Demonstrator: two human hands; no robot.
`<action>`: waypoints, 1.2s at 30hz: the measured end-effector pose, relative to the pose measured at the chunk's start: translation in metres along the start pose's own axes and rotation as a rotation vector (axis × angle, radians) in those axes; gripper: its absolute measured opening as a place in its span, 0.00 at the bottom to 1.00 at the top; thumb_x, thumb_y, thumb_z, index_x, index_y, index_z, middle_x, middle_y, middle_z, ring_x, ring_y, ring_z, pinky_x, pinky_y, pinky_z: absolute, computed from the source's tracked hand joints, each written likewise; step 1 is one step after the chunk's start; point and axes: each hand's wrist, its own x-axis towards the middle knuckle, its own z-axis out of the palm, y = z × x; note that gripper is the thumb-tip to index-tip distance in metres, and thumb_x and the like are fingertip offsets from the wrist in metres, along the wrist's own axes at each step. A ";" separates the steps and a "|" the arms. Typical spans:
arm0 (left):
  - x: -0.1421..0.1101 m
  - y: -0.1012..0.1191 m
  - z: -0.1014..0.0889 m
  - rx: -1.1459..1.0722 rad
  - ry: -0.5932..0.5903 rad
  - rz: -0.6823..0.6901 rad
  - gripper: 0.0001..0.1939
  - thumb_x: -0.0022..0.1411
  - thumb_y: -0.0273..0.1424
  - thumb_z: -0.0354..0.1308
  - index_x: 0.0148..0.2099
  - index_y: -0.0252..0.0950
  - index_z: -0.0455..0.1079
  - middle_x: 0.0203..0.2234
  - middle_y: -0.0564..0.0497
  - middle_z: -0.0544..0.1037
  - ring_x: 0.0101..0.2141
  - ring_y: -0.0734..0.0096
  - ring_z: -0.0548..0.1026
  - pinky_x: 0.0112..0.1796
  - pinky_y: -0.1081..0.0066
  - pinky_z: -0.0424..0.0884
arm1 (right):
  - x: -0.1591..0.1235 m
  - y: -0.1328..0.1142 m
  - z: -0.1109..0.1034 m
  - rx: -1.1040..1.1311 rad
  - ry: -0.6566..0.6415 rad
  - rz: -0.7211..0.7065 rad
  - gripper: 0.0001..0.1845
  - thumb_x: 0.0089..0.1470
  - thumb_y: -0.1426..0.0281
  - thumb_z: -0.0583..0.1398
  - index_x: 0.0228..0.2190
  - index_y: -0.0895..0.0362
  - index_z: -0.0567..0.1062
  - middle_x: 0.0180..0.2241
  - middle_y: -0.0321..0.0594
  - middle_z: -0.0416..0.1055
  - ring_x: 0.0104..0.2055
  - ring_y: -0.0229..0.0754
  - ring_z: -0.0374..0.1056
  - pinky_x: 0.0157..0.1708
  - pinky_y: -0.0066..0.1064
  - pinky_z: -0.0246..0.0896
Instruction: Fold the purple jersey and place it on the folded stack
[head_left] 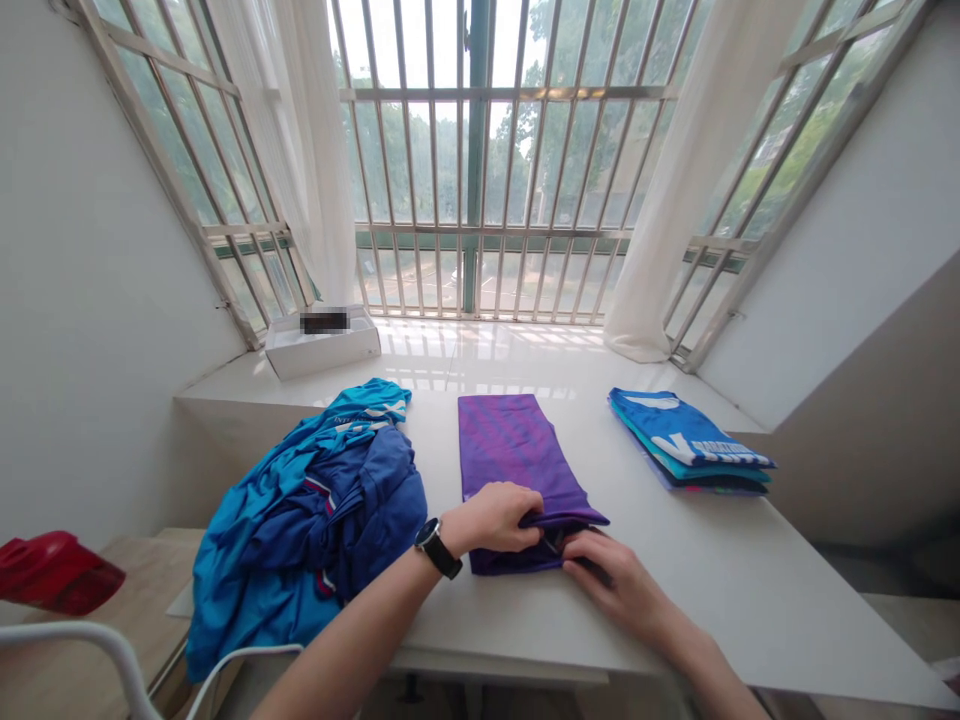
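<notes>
Left hand (pixel 491 518) is pinching the folded near edge of a purple shirt (pixel 510 450), right hand (pixel 611 580) gripping its corner, shirt lying flat on the white surface (pixel 712 570).

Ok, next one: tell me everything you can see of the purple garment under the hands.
The purple garment is smooth, faintly sheeny cloth, synthetic-looking, with darker diagonal patterning. It lies flat on the white table, folded into a long strip running away from the person. Its near end forms a raised, doubled fold. The left hand rests on that fold, and the right hand touches its near edge.
</notes>
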 end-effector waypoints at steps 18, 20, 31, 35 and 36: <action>-0.003 0.006 0.002 -0.040 -0.001 0.155 0.09 0.58 0.35 0.62 0.40 0.40 0.67 0.33 0.55 0.76 0.32 0.72 0.73 0.28 0.75 0.61 | 0.004 -0.008 0.012 -0.356 0.178 0.460 0.11 0.58 0.61 0.58 0.29 0.53 0.75 0.29 0.38 0.75 0.30 0.44 0.71 0.29 0.32 0.60; -0.003 0.008 0.002 -0.031 -0.023 0.190 0.08 0.57 0.32 0.62 0.40 0.41 0.67 0.33 0.56 0.76 0.31 0.72 0.73 0.29 0.75 0.61 | -0.003 -0.005 0.013 -0.431 0.222 0.463 0.11 0.58 0.60 0.59 0.28 0.53 0.74 0.28 0.38 0.73 0.29 0.45 0.71 0.28 0.32 0.61; -0.005 0.021 0.009 0.148 -0.027 0.252 0.07 0.58 0.28 0.60 0.40 0.41 0.70 0.32 0.53 0.75 0.33 0.68 0.74 0.33 0.70 0.65 | -0.023 -0.003 0.011 -0.655 0.445 -0.065 0.23 0.61 0.74 0.56 0.57 0.51 0.67 0.57 0.49 0.65 0.58 0.52 0.63 0.55 0.46 0.62; -0.013 0.029 0.012 0.218 0.003 0.234 0.06 0.60 0.27 0.58 0.41 0.40 0.70 0.33 0.51 0.75 0.34 0.66 0.74 0.35 0.69 0.67 | -0.019 -0.007 0.007 -0.663 0.404 -0.122 0.26 0.59 0.78 0.56 0.58 0.51 0.68 0.61 0.48 0.63 0.63 0.54 0.57 0.58 0.49 0.58; -0.016 0.030 0.012 0.224 0.005 0.223 0.07 0.60 0.27 0.58 0.42 0.40 0.70 0.33 0.51 0.75 0.35 0.66 0.74 0.36 0.69 0.68 | -0.018 -0.007 0.007 -0.650 0.386 -0.151 0.24 0.59 0.78 0.56 0.56 0.50 0.70 0.59 0.47 0.66 0.63 0.54 0.58 0.58 0.50 0.58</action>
